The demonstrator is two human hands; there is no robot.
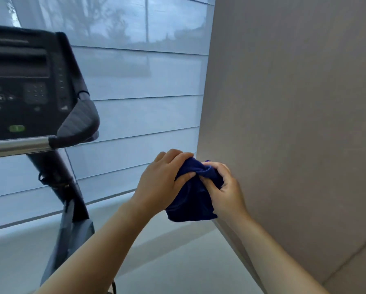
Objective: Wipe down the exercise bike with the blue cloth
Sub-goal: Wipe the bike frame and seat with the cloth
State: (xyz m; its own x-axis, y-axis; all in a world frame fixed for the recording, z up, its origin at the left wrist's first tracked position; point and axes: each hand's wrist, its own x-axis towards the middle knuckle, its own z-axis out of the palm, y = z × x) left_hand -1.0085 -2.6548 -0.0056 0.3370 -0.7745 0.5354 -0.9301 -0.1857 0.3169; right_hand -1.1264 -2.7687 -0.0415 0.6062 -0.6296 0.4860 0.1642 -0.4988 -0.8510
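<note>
One blue cloth, gripped by left hand and right hand, beside wall edge, exercise bike well apart

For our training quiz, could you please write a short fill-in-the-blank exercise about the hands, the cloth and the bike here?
1. The bunched cloth is ____ in colour.
2. It is gripped by ____ hands, the left hand and the right hand.
3. The exercise bike stands to the ____ of the cloth, not touching it.
4. The lit button on the bike glows ____.

Missing words: blue; two; left; green.
</note>
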